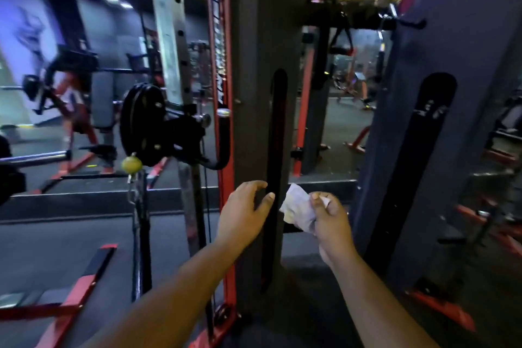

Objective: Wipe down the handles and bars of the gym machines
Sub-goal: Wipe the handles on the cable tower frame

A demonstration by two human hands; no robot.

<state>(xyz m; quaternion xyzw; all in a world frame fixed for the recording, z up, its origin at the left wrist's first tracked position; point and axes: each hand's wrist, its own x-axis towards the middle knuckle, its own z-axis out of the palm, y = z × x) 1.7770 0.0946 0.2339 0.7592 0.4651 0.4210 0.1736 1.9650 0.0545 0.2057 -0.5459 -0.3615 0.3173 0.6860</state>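
Before the grey column (262, 93), right hand (332, 220) pinches a crumpled cloth (296, 207); left hand (243, 213) loose-fingered, empty. Between wipes, I'd say; next, press cloth onto a bar.

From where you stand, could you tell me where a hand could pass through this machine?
Free: the gap between the grey column and the right panel. Crowded: left of the column, where the pulley, curved handle and cable clip cluster.

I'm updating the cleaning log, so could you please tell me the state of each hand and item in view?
left hand: open, empty, in front of the grey column.
right hand: holds the cloth.
white cloth: crumpled, off any surface.
black curved handle: untouched.
yellow ball: hanging on the cable.
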